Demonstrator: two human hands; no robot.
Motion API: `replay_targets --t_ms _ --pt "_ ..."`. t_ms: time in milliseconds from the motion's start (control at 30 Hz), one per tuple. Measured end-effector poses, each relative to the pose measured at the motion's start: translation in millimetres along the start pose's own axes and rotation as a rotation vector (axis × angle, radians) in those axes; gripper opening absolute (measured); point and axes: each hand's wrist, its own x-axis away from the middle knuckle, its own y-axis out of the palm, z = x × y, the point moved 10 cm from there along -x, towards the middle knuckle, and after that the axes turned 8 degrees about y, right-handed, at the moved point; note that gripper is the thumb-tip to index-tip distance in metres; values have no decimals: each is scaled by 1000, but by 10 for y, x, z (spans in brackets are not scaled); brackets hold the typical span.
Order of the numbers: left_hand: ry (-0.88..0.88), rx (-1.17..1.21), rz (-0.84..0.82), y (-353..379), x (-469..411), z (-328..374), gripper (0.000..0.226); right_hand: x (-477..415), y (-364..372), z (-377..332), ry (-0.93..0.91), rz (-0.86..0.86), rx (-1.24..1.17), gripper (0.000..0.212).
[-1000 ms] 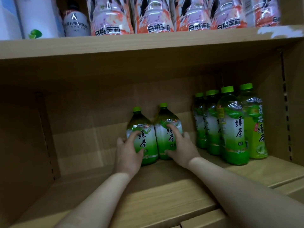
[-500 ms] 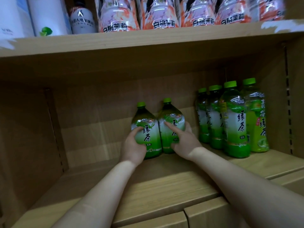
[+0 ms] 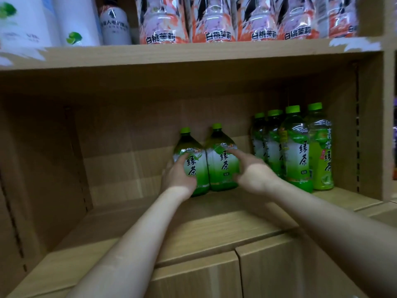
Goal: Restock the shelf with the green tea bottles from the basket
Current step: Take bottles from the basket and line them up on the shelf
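You've got both bottles standing on the shelf [image 3: 214,229] now, side by side and touching, well back toward the rear panel. Compared with a second ago they sit a touch further in and closer to the green row [image 3: 294,147] on the right, though the head moved too, so some of that shift could just be the camera.

Your left hand [image 3: 179,176] is wrapped around the left bottle [image 3: 194,166], thumb across the label, so that grip is closed on it. Your right hand [image 3: 253,172] looks different from half a second ago: the fingers [image 3: 235,152] are stretched out flatter over the front of the right bottle [image 3: 223,162], more resting on it than clamping. It's blurry there, so I can't tell if you've really let go.

My read is the placing is basically done and you're just nudging the pair into line. There's a gap between the right bottle and the row, so you could slide them over if you want it tidy. The basket isn't in view, so no idea how many are left.
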Motion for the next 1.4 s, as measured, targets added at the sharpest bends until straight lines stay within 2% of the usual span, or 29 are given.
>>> replay_targets --t_ms 100,167,333,500,600,767,967,1100,1267,1400 --pt "109 129 37 -223 61 453 46 291 -502 -19 -94 137 47 46" --pt "199 231 56 -343 218 783 36 533 -775 -21 -153 161 74 36" --pt "469 462 -26 -167 998 1661 20 1228 -1311 211 -226 80 45 23" --pt "610 513 -207 517 1783 2435 16 1993 -1782 840 -178 24 49 14" --pt "691 542 -324 1044 2210 2993 19 2446 -2189 1441 -77 55 3 10" --pt "791 692 -506 1898 3045 4058 27 3407 -3004 2663 178 221 -199 14" --pt "847 781 -755 2872 4124 5169 23 4718 -3622 4087 548 181 -53 10" --pt "881 675 -882 3582 4775 5641 22 5543 -3888 4972 746 252 -41 8" --pt "910 465 -1030 4349 5375 5978 21 6094 -3675 5946 965 136 -46 7" --pt "986 142 -1163 4955 5688 6181 30 6028 -3468 6407 1064 53 -92 11"
